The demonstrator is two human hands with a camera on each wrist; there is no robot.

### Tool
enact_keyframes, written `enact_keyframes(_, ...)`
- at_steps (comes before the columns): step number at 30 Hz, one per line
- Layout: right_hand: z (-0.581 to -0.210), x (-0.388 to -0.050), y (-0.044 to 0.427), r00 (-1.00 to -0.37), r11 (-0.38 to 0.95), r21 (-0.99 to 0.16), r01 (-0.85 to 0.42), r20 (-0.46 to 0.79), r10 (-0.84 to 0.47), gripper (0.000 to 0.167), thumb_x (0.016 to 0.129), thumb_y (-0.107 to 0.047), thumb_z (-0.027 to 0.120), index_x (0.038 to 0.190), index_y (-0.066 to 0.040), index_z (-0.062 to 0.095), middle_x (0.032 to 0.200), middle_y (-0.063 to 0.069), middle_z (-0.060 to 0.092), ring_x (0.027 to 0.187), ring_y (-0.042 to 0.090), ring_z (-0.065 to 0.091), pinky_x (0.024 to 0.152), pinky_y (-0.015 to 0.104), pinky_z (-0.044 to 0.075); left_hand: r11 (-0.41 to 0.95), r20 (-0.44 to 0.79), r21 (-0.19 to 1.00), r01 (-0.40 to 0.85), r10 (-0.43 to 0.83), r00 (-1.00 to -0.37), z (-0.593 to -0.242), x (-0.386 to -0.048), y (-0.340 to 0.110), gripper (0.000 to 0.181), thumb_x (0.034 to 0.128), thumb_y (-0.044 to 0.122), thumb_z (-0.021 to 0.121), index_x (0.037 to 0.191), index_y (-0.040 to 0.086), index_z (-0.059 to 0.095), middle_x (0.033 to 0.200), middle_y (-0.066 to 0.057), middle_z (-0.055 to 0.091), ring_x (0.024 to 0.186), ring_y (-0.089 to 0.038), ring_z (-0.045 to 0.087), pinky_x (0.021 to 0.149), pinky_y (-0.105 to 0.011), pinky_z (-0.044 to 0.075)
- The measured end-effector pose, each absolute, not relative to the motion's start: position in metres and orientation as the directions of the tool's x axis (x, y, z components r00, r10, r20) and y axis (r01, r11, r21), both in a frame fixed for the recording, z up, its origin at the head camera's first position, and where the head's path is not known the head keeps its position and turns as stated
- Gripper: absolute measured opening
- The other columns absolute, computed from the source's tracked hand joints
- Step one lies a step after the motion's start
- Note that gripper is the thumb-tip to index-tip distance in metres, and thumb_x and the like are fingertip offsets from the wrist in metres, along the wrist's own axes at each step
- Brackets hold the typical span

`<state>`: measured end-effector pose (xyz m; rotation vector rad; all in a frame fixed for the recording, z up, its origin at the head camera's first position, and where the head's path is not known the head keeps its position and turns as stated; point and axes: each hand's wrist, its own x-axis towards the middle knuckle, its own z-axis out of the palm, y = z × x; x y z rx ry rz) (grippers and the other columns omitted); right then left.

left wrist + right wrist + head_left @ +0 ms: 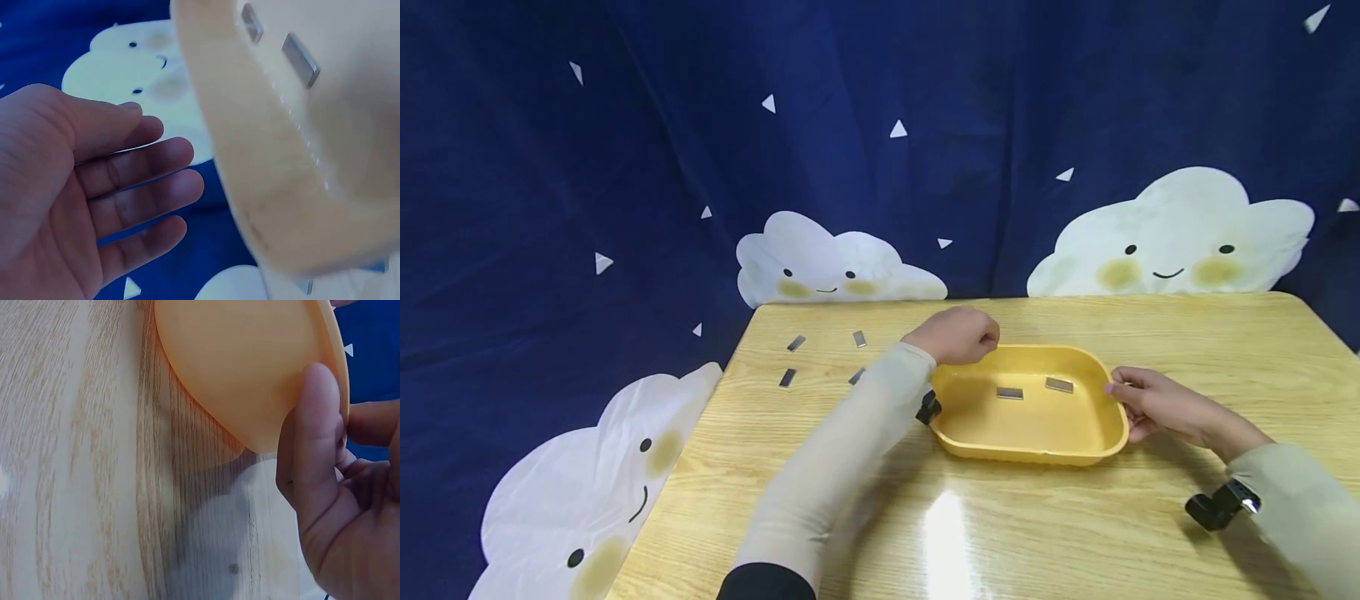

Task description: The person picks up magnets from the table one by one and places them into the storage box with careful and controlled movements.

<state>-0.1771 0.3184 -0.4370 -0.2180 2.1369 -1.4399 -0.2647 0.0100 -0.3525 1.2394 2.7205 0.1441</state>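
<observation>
A yellow plastic basin [1022, 429], seen at centre right in the head view, holds two small dark, shiny flat rectangular pieces: one piece [1010, 393] near its middle and another piece [1059, 385] to the right. My right hand [1165, 408] grips the basin's right end, with the thumb [320, 406] on the inner side of the rim. Over the basin's back left corner is my left hand [958, 335]. In the left wrist view, the left hand [94, 181] stands apart from the basin wall, its fingers loosely bent and nothing visible in its grasp.
Several similar flat pieces lie on the wooden table [730, 467] to the left, including one piece [856, 376] beside the left sleeve. A dark blue curtain [850, 167] with white clouds hangs behind the table. Small black cameras [1221, 504] sit on both wrists.
</observation>
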Motion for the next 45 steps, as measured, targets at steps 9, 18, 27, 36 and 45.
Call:
enact_keyframes(9, -0.435, -0.177, 0.317, -0.841, 0.42, -0.894, 0.155, -0.343, -0.42, 0.029, 0.109, -0.025, 0.036, 0.101, 0.002, 0.04, 0.076, 0.001, 0.051, 0.066, 0.012, 0.063, 0.061, 0.033, 0.059, 0.684, -0.039, 0.229, 0.693, 0.718, -0.695, -0.344, -0.277, -0.028, 0.026, 0.0994, 0.014, 0.05, 0.077, 0.015, 0.063, 0.067, 0.006, 0.047, 0.061, -0.008, 0.042, 0.063, -0.021, 0.035)
enact_keyframes(18, -0.437, -0.176, 0.317, -0.839, 0.413, -0.898, 0.15, -0.337, -0.427, 0.028, 0.109, -0.024, 0.035, 0.1, 0.002, 0.04, 0.076, 0.0, 0.054, 0.066, 0.011, 0.064, 0.06, 0.033, 0.059, 0.742, -0.065, 0.283, 0.607, 0.647, -0.76, -0.343, -0.286, -0.082, 0.024, 0.101, 0.017, 0.05, 0.083, 0.013, 0.065, 0.071, 0.005, 0.05, 0.064, -0.01, 0.043, 0.068, -0.025, 0.039)
enact_keyframes(27, -0.439, -0.177, 0.319, -0.84, 0.429, -0.889, 0.158, -0.349, -0.415, 0.029, 0.109, -0.025, 0.035, 0.102, 0.002, 0.04, 0.077, 0.001, 0.054, 0.067, 0.012, 0.064, 0.061, 0.033, 0.059, 0.836, -0.079, 0.337, 0.433, 0.484, -0.872, -0.34, -0.297, -0.148, 0.025, 0.1021, 0.021, 0.051, 0.104, 0.01, 0.073, 0.101, -0.005, 0.07, 0.092, -0.019, 0.063, 0.092, -0.038, 0.051)
enact_keyframes(36, -0.438, -0.176, 0.317, -0.839, 0.419, -0.894, 0.157, -0.344, -0.421, 0.029, 0.109, -0.025, 0.035, 0.102, 0.002, 0.04, 0.076, 0.001, 0.053, 0.065, 0.011, 0.064, 0.06, 0.032, 0.059, 0.862, -0.104, 0.29, 0.417, 0.461, -0.881, -0.347, -0.297, -0.183, 0.027, 0.0996, 0.016, 0.05, 0.076, 0.012, 0.063, 0.069, 0.001, 0.048, 0.063, -0.014, 0.043, 0.069, -0.032, 0.04)
enact_keyframes(45, -0.438, -0.177, 0.317, -0.84, 0.418, -0.894, 0.164, -0.349, -0.417, 0.029, 0.109, -0.026, 0.035, 0.101, 0.001, 0.04, 0.076, 0.0, 0.054, 0.066, 0.011, 0.064, 0.06, 0.032, 0.059, 0.889, -0.119, 0.257, 0.38, 0.419, -0.9, -0.362, -0.294, -0.2, 0.026, 0.0988, 0.017, 0.05, 0.084, 0.01, 0.071, 0.072, -0.001, 0.059, 0.065, -0.015, 0.05, 0.076, -0.036, 0.047)
